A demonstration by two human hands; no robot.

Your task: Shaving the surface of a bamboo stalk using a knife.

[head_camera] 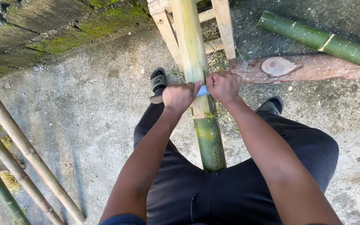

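Overhead, concrete ground (96, 96) fills the view, mossy strip along its far left edge. Landmark: the long bamboo pole (196, 62), running from between the person's thighs out to a wooden frame (226, 25) at the far end. Pole's near section green (210, 143), the rest pale and stripped of skin. Person in dark trousers (230, 191) straddles the pole's near end. Right of the pole, a reddish log (305, 68) lies crosswise on the ground with a cut knot face showing, a green bamboo piece (317, 39) angled just beyond it. Far left of the pole, several thin bamboo canes (26, 150) lean diagonally, well apart from it. Two dark sandals on the ground either side of the pole: one (158, 81) just left, one (271, 106) to the right.

Left hand (180, 96) clenched at the pole's left side, right hand (223, 86) clenched at its right side, both grasping the ends of a blade (203, 91) with a pale blue-grey look, laid across the top of the pole between them. Blade touches the pole near where stripped meets green. Handles hidden inside the fists. Pale shavings (217, 60) scattered under the pole by the frame
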